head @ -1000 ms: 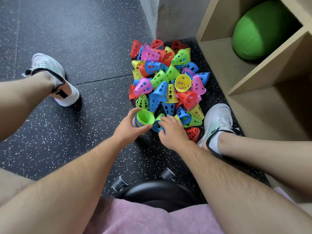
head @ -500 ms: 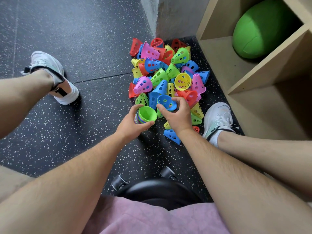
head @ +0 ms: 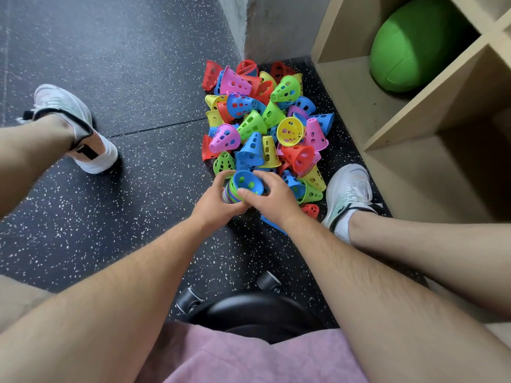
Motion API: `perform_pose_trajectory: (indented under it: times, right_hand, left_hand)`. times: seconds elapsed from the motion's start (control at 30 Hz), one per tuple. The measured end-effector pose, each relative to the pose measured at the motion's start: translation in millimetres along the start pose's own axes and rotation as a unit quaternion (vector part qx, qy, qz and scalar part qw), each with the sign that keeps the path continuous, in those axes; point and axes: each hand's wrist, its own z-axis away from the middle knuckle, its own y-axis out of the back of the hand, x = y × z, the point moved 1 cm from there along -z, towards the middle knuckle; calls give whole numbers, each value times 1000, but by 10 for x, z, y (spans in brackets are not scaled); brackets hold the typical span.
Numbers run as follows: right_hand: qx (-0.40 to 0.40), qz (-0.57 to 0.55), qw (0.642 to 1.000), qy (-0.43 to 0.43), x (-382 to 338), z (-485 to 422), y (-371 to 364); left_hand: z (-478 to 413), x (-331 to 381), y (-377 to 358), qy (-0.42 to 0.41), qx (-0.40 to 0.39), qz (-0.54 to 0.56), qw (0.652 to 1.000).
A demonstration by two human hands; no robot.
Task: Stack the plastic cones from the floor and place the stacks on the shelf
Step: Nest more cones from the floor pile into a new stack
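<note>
The left hand (head: pixel 213 204) was curled around a stack (head: pixel 231 194) of cones and held it from the side. The right hand (head: pixel 272 200) pinched a blue cone (head: pixel 247 182) that sat in the top of the stack, with its thumb on the rims below. The two hands touched each other. They were low over the floor (head: pixel 110 51), at the near edge of the pile of cones (head: pixel 265 125).

The shelf (head: pixel 414 128) stood on the right. It was light wood with open boxes. A big green ball (head: pixel 414 45) lay in the upper box. The box under it was partly in shadow.

The stack showed thin rims in green and purple. The blue cone had holes in its sides. The cones in the pile were red, pink, blue, green and yellow, and all had holes. Most lay on their sides, heaped on each other.

The floor was black with little white specks and had a thin line across it. A grey wall (head: pixel 276 23) corner stood behind the pile. A white left shoe (head: pixel 72 125) was well apart from the pile. A white right shoe (head: pixel 348 189) was just beside the pile and near the shelf. A black stool (head: pixel 257 310) with small wheels was under the person, who wore pink shorts (head: pixel 249 357).
</note>
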Motion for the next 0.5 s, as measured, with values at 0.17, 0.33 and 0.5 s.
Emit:
perform_pose_trajectory:
  times: [0.17, 0.33, 0.5]
  right_hand:
    - [-24, 9, 1000, -14, 117, 27, 41]
    - [-40, -2, 999, -30, 156, 63, 128]
    - [82, 85, 992, -32, 341, 88, 160]
  left_hand:
    - [-27, 35, -18, -35, -36, -51, 997]
    - [-53, 83, -12, -65, -61, -104, 991]
    - [-31, 56, -74, -52, -49, -110, 991]
